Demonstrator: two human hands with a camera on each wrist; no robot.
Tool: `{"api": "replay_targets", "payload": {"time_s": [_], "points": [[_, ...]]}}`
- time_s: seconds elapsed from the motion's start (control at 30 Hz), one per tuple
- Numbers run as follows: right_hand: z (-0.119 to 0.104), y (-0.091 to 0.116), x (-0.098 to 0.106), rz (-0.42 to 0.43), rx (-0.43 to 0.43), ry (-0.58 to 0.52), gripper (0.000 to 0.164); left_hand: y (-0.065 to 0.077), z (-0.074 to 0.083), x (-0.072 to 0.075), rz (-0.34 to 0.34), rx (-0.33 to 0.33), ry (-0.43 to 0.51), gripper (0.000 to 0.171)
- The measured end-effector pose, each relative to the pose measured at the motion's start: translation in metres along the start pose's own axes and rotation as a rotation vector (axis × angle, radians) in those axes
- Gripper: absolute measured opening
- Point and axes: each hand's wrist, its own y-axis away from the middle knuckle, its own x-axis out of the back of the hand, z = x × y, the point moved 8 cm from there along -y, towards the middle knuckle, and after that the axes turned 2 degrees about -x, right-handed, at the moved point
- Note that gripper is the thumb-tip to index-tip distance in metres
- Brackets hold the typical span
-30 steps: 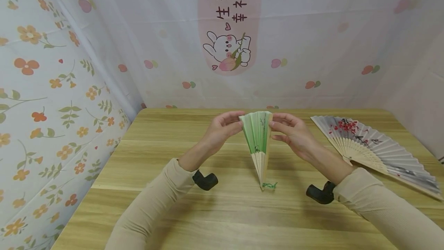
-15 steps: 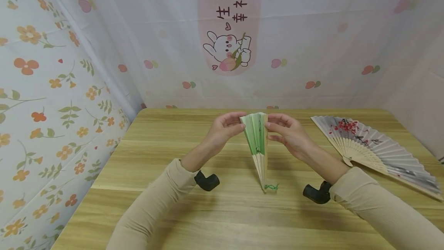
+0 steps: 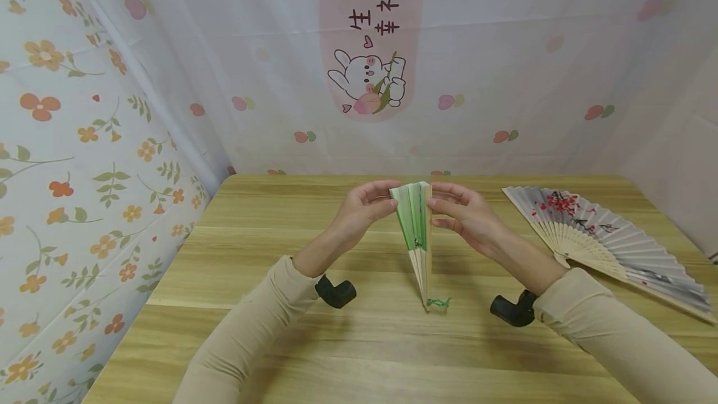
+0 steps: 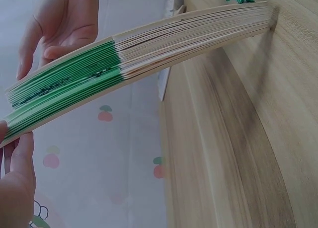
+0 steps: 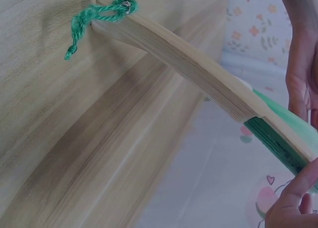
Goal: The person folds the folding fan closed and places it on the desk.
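A green folding fan (image 3: pixel 414 223), partly folded, stands with its pivot end down on or just above the wooden table. My left hand (image 3: pixel 361 212) pinches its upper left edge between thumb and fingers. On the opposite side my right hand (image 3: pixel 468 216) holds the outer wooden rib, thumb in front. Pleats of the fan (image 4: pixel 84 71) lie close together in the left wrist view. A green cord loop (image 5: pixel 102 12) hangs from the pivot in the right wrist view. The right hand's thumb and fingers (image 5: pixel 300 188) press the rib near the fan's top.
A grey fan (image 3: pixel 606 235) with red blossoms lies spread on the table (image 3: pixel 269 329) at the right. Black wrist mounts (image 3: pixel 336 293) jut from both wrists. Patterned curtains (image 3: pixel 224 80) stand behind and to the left.
The green fan has narrowed, most of it in the first half second. My right hand has moved a little left with its outer rib; my left hand has shifted slightly right.
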Motion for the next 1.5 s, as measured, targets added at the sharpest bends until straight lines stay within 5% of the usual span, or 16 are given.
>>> {"api": "replay_targets", "payload": {"time_s": [0.47, 0.87, 1.5], "points": [[-0.003, 0.002, 0.000, -0.014, 0.015, 0.066, 0.058, 0.001, 0.002, -0.001, -0.001, 0.009, 0.007, 0.036], [-0.001, 0.005, -0.004, -0.040, 0.027, 0.006, 0.029, 0.001, 0.001, -0.003, 0.008, 0.017, 0.028, 0.037], [-0.002, 0.004, -0.013, -0.068, 0.035, 0.051, 0.032, 0.000, 0.003, -0.008, -0.010, 0.009, 0.017, 0.037]]}}
